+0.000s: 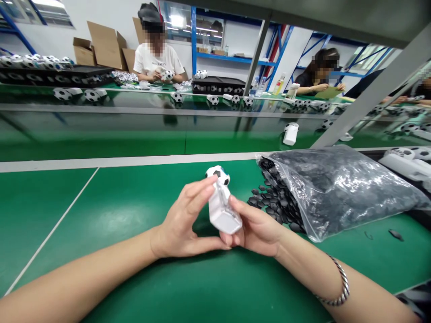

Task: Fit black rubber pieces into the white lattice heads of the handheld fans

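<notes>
Both my hands hold one small white plastic device (222, 210) with a black-and-white football-patterned head, just above the green table (101, 211). My left hand (183, 222) grips it from the left, fingertips up near the ball head and thumb under its base. My right hand (253, 226) cups the white base from the right and below, fingers wrapped round it. A silver bracelet (338, 289) sits on my right wrist.
A clear plastic bag (336, 188) lies at right, with several small black parts (272, 199) spilling from its mouth. A metal post (367, 94) slants above it. Beyond a conveyor (134, 116), two people sit working among football devices, black trays (54, 74) and cardboard boxes (104, 45).
</notes>
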